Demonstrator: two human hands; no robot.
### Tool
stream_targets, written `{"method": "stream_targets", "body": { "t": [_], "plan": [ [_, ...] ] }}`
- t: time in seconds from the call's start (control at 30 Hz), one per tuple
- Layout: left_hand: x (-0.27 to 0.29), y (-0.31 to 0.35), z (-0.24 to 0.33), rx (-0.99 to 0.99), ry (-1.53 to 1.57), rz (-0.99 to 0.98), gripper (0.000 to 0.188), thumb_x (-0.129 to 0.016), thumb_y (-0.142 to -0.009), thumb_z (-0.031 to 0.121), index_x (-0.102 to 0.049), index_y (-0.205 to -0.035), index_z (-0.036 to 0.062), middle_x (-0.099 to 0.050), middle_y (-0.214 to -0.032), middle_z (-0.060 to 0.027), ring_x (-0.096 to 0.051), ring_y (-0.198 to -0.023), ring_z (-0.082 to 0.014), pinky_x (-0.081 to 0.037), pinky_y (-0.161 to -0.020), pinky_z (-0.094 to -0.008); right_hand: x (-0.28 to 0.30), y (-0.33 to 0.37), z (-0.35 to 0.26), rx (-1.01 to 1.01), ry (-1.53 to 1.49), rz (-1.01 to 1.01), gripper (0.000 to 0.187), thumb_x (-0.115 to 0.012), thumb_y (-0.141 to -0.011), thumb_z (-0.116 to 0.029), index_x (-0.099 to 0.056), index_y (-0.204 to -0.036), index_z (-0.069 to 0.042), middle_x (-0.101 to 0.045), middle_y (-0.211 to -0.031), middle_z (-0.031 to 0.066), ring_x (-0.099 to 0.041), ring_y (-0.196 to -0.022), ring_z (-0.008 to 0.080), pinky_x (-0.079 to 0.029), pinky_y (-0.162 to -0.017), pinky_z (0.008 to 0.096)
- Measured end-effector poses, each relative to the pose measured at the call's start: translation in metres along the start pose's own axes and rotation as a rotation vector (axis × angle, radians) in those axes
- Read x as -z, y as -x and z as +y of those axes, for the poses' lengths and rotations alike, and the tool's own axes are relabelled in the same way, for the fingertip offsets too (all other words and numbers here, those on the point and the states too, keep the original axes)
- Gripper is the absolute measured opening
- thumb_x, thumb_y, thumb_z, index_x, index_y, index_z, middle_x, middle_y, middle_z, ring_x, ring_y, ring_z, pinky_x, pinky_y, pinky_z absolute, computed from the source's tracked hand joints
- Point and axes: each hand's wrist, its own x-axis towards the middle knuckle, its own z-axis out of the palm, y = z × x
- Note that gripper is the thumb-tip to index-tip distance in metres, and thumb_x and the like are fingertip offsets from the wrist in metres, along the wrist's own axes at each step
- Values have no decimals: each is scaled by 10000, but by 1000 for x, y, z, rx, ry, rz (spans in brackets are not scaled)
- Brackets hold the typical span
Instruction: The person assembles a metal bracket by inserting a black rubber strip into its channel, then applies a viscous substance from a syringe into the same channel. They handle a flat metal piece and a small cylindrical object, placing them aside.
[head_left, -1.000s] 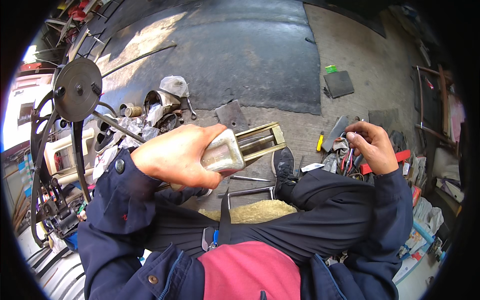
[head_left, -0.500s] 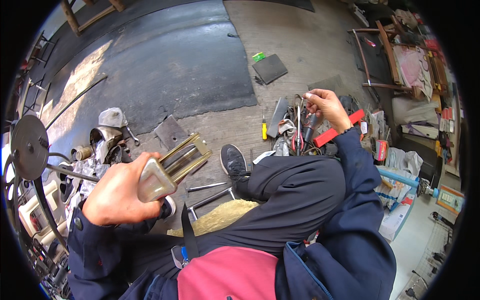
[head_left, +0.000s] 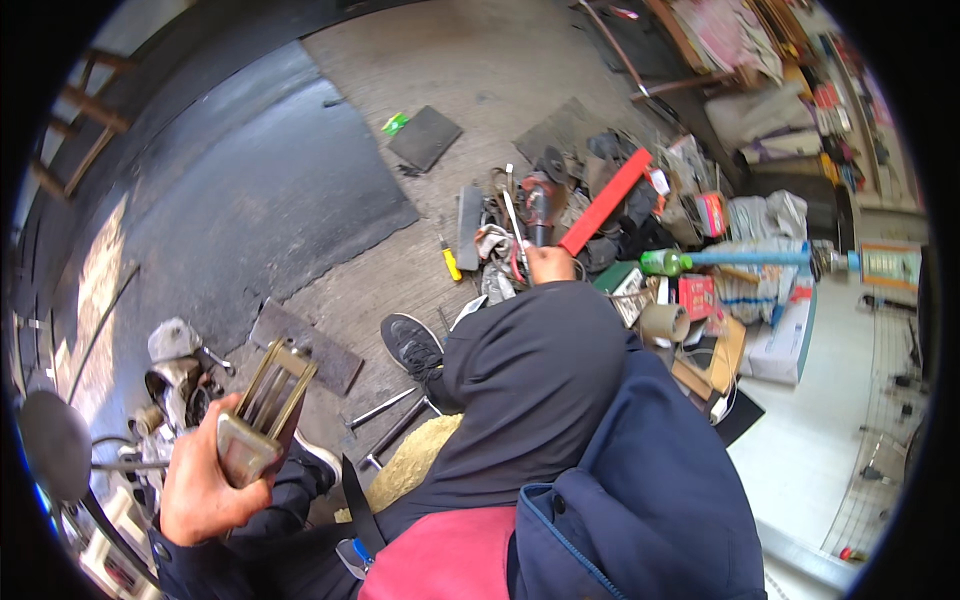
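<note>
My left hand is closed around the worn block end of a brass-coloured metal piece, whose parallel bars point up and away from me. Beyond my raised right knee, my right hand reaches into a heap of tools. Its curled fingers meet the lower end of a dark and reddish power tool, and the knee hides part of the hand. Just right of it lies a red bar. To its left are a slim pale-tipped rod and a crumpled rag.
A yellow-handled screwdriver and a flat steel plate lie on the floor. Near my shoe are metal rods and a yellowish pad. Boxes and a green bottle crowd the right; a round-plated stand rises at left.
My right hand has dropped from above the tool heap to the power tool's lower end. My left hand still grips the brass-coloured piece, now lower and farther left. The whole view has turned.
</note>
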Motion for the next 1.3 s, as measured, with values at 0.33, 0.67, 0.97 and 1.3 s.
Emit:
{"method": "stream_targets", "body": {
  "t": [0.33,0.67,0.97,1.3],
  "plan": [
    [-14,1,1,-58,88,5,773,-700,-653,64,-531,-1402,-29,-690,-1039,-94,-638,-958,-146,-526,-893,-308,-62,126,-7,144,-225,-214,356,-693,-935,-339,-705,-1136,-45,-730,-940,159,-719,-888,320,-549,-807,422],
    [-17,8,-6,-100,43,24,659,-690,-659,43,-582,-1307,-9,-647,-1018,-41,-604,-943,-138,-506,-883,-302,-41,198,51,235,-487,-160,325,-713,-885,-217,-639,-1167,-72,-697,-944,140,-695,-842,299,-551,-778,413],
    [-21,6,-13,-150,5,48,502,-664,-683,56,-613,-1176,-22,-659,-982,-50,-599,-889,-139,-514,-840,-308,-2,282,99,-117,-276,-426,271,-695,-907,-256,-722,-1076,-46,-760,-972,197,-739,-943,352,-572,-863,439],
    [-21,8,-21,-135,-22,83,481,-664,-703,44,-603,-1177,-8,-668,-986,-48,-624,-863,-143,-532,-807,-311,-28,269,86,8,-199,-518,280,-694,-906,-272,-770,-1060,-52,-763,-1011,202,-733,-974,365,-568,-893,449]
  ]
}}
